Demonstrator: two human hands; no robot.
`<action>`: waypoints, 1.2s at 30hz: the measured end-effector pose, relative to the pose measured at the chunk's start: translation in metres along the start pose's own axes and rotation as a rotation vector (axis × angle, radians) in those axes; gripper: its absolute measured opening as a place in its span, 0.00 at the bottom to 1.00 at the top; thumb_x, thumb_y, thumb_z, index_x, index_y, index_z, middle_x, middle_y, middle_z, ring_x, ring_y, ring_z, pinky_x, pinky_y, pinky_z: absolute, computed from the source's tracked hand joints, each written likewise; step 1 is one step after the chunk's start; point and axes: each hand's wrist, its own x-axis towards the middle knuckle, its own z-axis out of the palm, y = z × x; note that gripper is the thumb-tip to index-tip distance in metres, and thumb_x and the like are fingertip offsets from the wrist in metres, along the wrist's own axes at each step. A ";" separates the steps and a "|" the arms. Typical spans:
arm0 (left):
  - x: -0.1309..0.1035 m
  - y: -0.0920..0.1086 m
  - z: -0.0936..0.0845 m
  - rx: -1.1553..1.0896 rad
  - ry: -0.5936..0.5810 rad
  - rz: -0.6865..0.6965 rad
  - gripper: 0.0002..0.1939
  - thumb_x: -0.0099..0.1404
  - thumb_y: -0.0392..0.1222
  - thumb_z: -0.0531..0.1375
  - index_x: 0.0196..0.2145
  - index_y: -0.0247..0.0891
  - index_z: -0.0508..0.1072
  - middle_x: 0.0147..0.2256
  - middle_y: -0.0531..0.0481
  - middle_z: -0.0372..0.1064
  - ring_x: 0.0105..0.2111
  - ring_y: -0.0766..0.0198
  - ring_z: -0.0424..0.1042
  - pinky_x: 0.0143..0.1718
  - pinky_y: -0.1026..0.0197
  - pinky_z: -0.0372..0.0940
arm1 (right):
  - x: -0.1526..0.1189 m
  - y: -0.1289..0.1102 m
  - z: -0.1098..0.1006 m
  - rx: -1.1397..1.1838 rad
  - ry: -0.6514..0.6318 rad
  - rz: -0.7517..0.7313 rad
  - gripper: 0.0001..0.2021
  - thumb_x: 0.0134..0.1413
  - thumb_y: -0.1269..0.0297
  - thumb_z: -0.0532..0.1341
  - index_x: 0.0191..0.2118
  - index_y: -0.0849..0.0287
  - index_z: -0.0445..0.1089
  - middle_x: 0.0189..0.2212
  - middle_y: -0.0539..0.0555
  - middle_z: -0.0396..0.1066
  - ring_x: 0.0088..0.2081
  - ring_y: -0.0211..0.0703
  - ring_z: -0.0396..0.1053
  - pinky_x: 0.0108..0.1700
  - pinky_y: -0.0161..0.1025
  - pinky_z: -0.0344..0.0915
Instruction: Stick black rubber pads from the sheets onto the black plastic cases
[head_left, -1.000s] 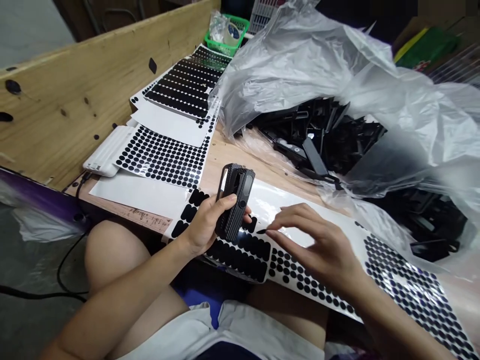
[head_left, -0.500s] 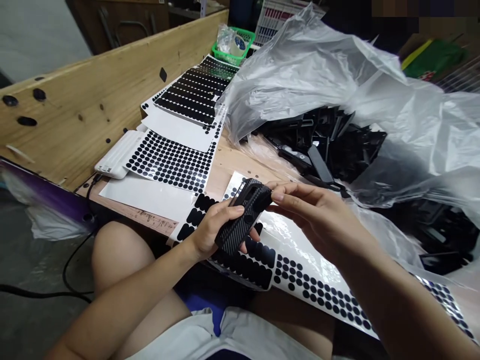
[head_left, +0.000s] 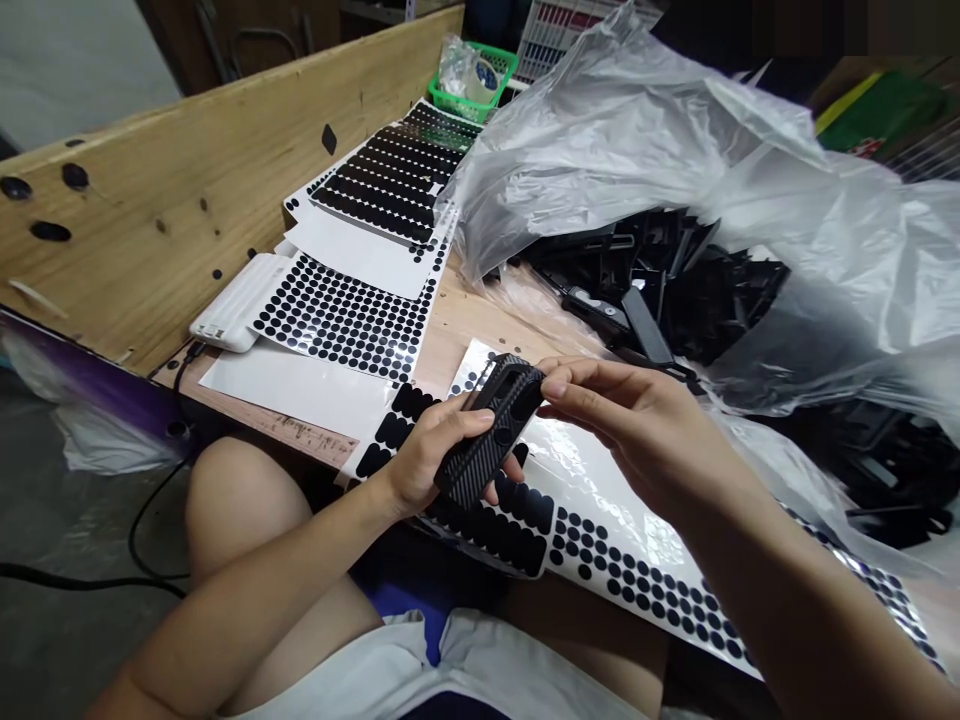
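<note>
My left hand (head_left: 431, 450) is closed around a black plastic part (head_left: 484, 445) with a striped, carbon-like pattern and a long slot near its far end. The part is held tilted above the sheets, the thumb on top and the fingertips showing beneath. At its upper right corner, my right hand (head_left: 607, 400) has thumb and forefinger pinched together, touching the part. Whatever lies between those fingertips is too small and dark to make out. Below the hands is a sheet of black oval stickers (head_left: 525, 540), and a white sheet with black dots (head_left: 652, 580) extends to the right.
A clear plastic bag (head_left: 600, 150) bulges open at the right around a heap of black plastic parts (head_left: 675, 280). More sticker sheets (head_left: 345, 315) lie at the left beside a white power bank (head_left: 240, 300). A wooden board (head_left: 187, 170) walls the left side; a green basket (head_left: 472, 90) stands behind.
Both hands stay at the part with nearly the same grip. The part has turned very slightly, and the whole view has shifted a little.
</note>
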 end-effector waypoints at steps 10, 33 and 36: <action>0.000 -0.002 -0.002 -0.006 -0.007 0.001 0.23 0.64 0.58 0.64 0.43 0.35 0.68 0.27 0.44 0.78 0.17 0.64 0.72 0.17 0.68 0.63 | -0.004 -0.003 -0.001 -0.213 0.040 -0.137 0.17 0.48 0.45 0.74 0.33 0.54 0.81 0.38 0.55 0.81 0.42 0.51 0.76 0.49 0.46 0.71; -0.005 0.000 0.002 0.065 0.041 0.018 0.30 0.60 0.59 0.70 0.48 0.35 0.68 0.28 0.46 0.78 0.19 0.66 0.73 0.19 0.70 0.65 | -0.008 0.003 0.004 -0.454 0.108 -0.420 0.06 0.59 0.59 0.68 0.38 0.55 0.79 0.37 0.54 0.82 0.38 0.48 0.80 0.47 0.48 0.78; -0.005 0.001 0.003 0.075 0.045 0.015 0.30 0.59 0.59 0.70 0.48 0.35 0.68 0.27 0.46 0.77 0.18 0.66 0.73 0.19 0.69 0.65 | -0.009 0.004 0.004 -0.526 0.096 -0.496 0.05 0.62 0.60 0.67 0.39 0.55 0.78 0.38 0.55 0.81 0.39 0.48 0.80 0.45 0.48 0.78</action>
